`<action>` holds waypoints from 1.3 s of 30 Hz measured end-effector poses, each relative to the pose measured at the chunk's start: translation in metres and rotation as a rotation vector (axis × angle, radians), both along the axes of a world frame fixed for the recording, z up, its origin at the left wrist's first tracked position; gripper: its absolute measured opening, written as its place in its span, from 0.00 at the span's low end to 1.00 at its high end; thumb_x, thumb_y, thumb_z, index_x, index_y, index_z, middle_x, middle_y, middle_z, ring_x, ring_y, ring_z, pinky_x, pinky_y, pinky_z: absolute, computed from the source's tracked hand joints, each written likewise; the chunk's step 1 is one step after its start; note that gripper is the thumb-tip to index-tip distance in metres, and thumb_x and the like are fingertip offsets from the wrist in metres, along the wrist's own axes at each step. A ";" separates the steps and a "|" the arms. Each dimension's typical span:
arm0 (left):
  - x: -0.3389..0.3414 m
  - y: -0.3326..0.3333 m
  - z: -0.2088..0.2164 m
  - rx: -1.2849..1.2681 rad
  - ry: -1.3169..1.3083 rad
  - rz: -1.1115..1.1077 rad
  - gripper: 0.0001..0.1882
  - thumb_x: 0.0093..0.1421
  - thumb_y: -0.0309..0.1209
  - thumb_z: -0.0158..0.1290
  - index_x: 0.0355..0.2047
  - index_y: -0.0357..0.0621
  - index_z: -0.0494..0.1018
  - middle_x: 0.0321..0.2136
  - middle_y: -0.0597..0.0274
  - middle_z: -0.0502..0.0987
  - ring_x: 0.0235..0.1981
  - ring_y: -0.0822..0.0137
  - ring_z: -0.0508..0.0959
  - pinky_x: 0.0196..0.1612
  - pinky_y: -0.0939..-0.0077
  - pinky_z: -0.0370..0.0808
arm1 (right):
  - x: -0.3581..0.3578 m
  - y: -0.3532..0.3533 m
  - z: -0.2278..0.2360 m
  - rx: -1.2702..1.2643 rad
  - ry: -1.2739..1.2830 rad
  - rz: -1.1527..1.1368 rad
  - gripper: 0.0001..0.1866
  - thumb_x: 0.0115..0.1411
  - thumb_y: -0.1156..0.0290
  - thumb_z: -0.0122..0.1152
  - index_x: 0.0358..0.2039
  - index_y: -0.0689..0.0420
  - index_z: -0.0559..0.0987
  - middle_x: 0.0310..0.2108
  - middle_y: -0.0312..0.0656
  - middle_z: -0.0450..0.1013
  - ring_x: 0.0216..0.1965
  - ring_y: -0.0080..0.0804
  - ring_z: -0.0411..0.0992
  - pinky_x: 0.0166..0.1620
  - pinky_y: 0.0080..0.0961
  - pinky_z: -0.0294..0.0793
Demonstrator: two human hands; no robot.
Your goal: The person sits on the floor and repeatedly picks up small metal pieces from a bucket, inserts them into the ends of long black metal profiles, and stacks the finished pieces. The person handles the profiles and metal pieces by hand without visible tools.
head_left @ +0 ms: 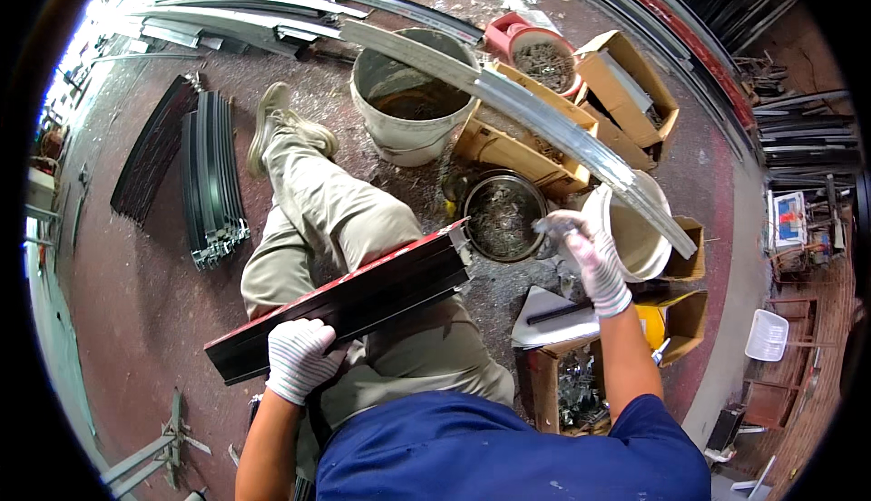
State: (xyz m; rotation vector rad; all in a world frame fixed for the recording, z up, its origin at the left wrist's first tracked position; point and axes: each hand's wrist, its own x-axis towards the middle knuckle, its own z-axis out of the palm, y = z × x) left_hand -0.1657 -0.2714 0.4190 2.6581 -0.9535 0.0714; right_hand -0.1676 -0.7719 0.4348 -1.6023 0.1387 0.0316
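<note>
A long black metal profile [363,306] with a red strip along its upper edge lies slanted across my thighs. My left hand [301,358], in a striped white glove, is closed around its lower left part. Ragged metal-coloured ends show at the profile's right tip. My right hand [590,256], gloved the same way, is raised beside a round dark pan [467,220] full of small grey pieces. Its fingers are bent together and partly blurred; something greyish at the fingertips is too unclear to name.
A large dirty bucket [386,134], wooden box [517,161], white bucket [658,193] and cartons [667,97] stand ahead and right. A long metal bar [535,116] spans them. Stacked black profiles [213,170] lie left. A carton [544,392] of metal parts sits by my right elbow.
</note>
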 end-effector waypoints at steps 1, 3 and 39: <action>-0.001 0.001 0.000 0.010 0.011 -0.001 0.19 0.43 0.41 0.69 0.18 0.51 0.68 0.18 0.59 0.69 0.22 0.54 0.75 0.25 0.56 0.71 | -0.001 0.023 0.006 0.025 0.037 0.089 0.31 0.63 0.53 0.66 0.58 0.65 0.79 0.51 0.45 0.81 0.54 0.30 0.77 0.61 0.30 0.72; -0.002 0.002 0.000 0.006 0.015 0.009 0.19 0.43 0.41 0.69 0.17 0.51 0.68 0.18 0.59 0.69 0.21 0.54 0.75 0.25 0.56 0.70 | -0.005 0.053 0.010 0.014 0.186 0.103 0.31 0.62 0.54 0.66 0.58 0.64 0.79 0.50 0.45 0.82 0.54 0.31 0.77 0.61 0.30 0.73; 0.000 0.001 -0.001 0.001 0.025 -0.003 0.20 0.44 0.42 0.69 0.17 0.51 0.68 0.17 0.60 0.69 0.21 0.54 0.75 0.25 0.57 0.70 | 0.005 0.082 -0.026 -0.120 0.304 0.283 0.28 0.68 0.53 0.69 0.58 0.63 0.79 0.44 0.38 0.81 0.47 0.23 0.76 0.53 0.26 0.75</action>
